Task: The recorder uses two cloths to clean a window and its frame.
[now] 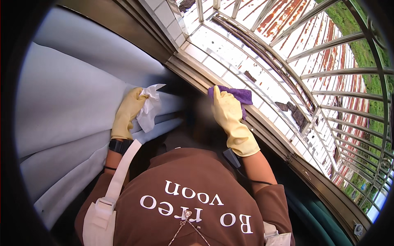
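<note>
My left hand (130, 107), in a pale yellow rubber glove, grips a crumpled white tissue (150, 107) in front of the grey curtain (74, 101). A matching glove covers my right hand (227, 106), which presses a purple cloth (237, 94) onto the window's metal sliding track (201, 80). Part of the cloth hangs over the outer side of the track, towards the white tiled sill (212, 63). My right fingers hide some of the cloth. The space between my two hands is dark and blurred.
Beyond the sill stands a metal bar guard (326, 70). Dark flaky debris (295, 115) lies on the outer ledge. A rusty corrugated roof (286, 18) and green plants (335, 15) are outside. Dark green fabric (320, 215) hangs at lower right, beside the window frame.
</note>
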Available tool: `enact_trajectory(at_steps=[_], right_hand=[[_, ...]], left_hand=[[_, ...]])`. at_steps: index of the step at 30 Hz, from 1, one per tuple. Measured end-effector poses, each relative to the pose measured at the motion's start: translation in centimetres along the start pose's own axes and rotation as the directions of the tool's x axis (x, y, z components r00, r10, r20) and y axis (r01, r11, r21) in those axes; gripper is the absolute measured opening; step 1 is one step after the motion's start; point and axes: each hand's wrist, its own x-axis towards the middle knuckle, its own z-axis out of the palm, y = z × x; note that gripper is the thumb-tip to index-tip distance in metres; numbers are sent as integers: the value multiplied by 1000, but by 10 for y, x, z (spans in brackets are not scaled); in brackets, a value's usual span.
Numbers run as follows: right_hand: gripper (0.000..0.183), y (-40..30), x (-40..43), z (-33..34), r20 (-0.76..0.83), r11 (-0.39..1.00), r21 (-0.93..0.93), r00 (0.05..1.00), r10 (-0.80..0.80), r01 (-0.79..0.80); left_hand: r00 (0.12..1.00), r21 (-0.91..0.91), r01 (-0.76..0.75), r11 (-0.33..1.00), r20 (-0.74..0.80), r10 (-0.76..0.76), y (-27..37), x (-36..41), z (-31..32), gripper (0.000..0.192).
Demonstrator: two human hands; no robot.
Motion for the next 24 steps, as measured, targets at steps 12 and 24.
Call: enact_trajectory(at_steps=[12,24], right_hand=[[66,-35,110,34,-72,940,229,968,-242,252],[78,-82,188,65,-114,953,88,953,-280,291]], left_hand=[[989,-33,94,995,-114,-97,-53,0,-3,21],[969,-71,146,987,-191,-157,-84,7,-16,12]])
